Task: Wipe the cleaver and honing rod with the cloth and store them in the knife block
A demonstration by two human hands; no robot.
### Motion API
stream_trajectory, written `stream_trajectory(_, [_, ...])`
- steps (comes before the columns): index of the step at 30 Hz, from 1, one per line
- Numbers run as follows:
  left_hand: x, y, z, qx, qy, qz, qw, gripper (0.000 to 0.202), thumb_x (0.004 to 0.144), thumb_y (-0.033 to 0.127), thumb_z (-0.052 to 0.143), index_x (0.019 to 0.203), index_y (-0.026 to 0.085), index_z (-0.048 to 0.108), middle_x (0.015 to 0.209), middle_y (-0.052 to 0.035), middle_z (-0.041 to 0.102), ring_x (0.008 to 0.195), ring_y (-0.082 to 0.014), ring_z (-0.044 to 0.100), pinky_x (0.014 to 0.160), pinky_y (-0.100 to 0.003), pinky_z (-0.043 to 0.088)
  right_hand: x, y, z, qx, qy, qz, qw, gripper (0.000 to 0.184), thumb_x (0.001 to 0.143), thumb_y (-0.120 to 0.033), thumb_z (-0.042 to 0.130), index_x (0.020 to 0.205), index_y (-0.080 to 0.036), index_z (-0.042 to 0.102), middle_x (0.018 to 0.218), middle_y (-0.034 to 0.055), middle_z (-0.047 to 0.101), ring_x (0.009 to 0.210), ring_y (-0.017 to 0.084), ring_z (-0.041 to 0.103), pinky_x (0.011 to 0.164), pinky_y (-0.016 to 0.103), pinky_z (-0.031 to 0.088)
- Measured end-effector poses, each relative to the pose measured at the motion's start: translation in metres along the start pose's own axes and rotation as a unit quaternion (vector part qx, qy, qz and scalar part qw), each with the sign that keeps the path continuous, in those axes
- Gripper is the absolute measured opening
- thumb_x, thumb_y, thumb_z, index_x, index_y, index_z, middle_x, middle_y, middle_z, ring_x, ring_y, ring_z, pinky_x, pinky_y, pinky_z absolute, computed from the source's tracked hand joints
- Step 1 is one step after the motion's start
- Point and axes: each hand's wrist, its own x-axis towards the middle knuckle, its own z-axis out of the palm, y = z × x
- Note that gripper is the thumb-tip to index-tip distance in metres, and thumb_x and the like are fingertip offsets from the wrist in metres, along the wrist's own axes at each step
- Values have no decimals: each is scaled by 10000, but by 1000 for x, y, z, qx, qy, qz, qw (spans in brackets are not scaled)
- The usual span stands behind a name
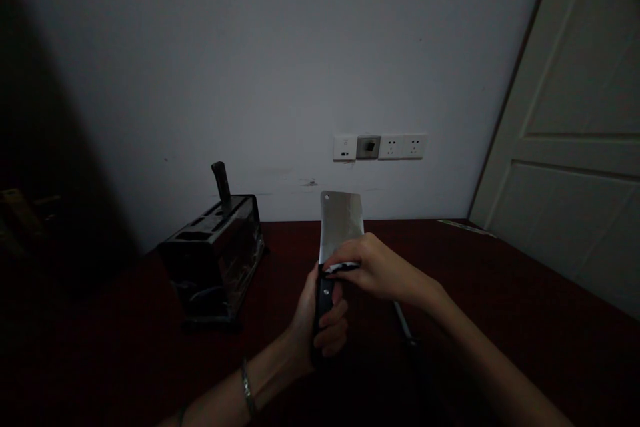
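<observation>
Dim light falls across a plain wall (250, 80) and a dark red tabletop (290, 250) on which a black knife block (195, 283) stands, a single dark handle (221, 180) rising from its top beside vacant slots. To the right of the block, a cleaver (342, 220) is held up with its broad blade pointing upward. The left hand (320, 320) is wrapped round the cleaver's black grip, fingers curled fully about it. On the side away from the block, the right hand (370, 267) bends over the lower blade, its fingertips meeting just where steel joins grip. A thin pale strip (343, 267) shows at those fingertips; whether it is the blade's lower edge or something pinched there, I cannot tell, nor how firmly that hand holds.

Farther right of the block than the cleaver, a slender object (403, 321) lies in shadow, too dark to identify.

The main danger, I judge, is a cut: the right palm sits close to the blade's far side, probably the sharpened one, so a slip of the fingers or a twist of the left wrist could bring skin against it. Poor light would make such a misjudgement likelier.
</observation>
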Motion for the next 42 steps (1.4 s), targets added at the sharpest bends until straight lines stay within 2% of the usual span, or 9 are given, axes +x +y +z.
stream_trajectory(10, [0,1,5,10,12,-10,1000,554,860,583,220,633,172,514,362,64,343,222,-62,251,237,-168,306,-3,2,-8,11,-12,-1,1000,159,809,-179,554,863,-168,703,775,39,695,698,113,608,652,230,430])
stream_trajectory(17, [-1,-6,2,4,6,1,1000,509,860,570,270,672,169,521,378,71,360,219,-48,227,240,-157,302,0,-3,0,10,-8,7,1000,182,818,-182,528,871,-168,702,764,43,691,693,121,601,636,233,423])
stream_trajectory(22, [0,-7,7,6,1,-26,1000,570,865,583,176,638,173,498,361,62,346,219,-64,248,241,-169,306,-5,-5,-16,30,-65,16,997,173,814,-168,535,875,-165,697,771,29,696,680,111,607,648,221,431])
stream_trajectory(24, [1,-6,9,11,1,-27,1000,573,867,582,158,637,176,490,364,62,346,220,-62,249,243,-168,307,-8,-6,-25,28,-66,20,997,159,811,-190,547,864,-166,695,776,23,693,686,112,606,650,217,431])
stream_trajectory(26, [1,-5,11,23,4,-26,999,574,872,573,138,642,178,485,369,62,344,224,-60,250,247,-164,306,-10,-6,-34,19,-33,35,999,158,815,-233,550,860,-171,688,786,17,689,700,117,603,651,218,430])
stream_trajectory(29, [2,-4,12,51,12,-21,998,582,866,584,120,663,178,485,378,63,334,230,-58,246,247,-164,294,-14,-6,-46,4,56,74,996,172,814,-295,552,866,-181,670,806,10,683,724,128,602,656,223,431])
stream_trajectory(32, [1,-3,12,98,43,-20,994,535,857,575,183,728,165,502,420,56,360,255,-61,281,257,-168,286,-19,-5,-56,-31,121,103,987,191,812,-341,547,836,-182,649,773,5,672,687,132,595,630,229,429])
stream_trajectory(37, [0,-8,9,222,113,26,968,274,828,416,412,815,152,488,481,53,412,291,-57,341,274,-154,265,-24,-5,-64,-92,173,118,974,223,810,-379,537,849,-184,641,775,28,674,685,159,604,628,258,437])
stream_trajectory(42, [7,-11,16,314,139,89,935,275,809,419,492,823,145,472,523,52,440,318,-38,366,284,-134,259,-29,-18,-71,-79,181,136,971,268,724,-427,626,876,-209,662,795,15,681,703,165,612,604,247,451])
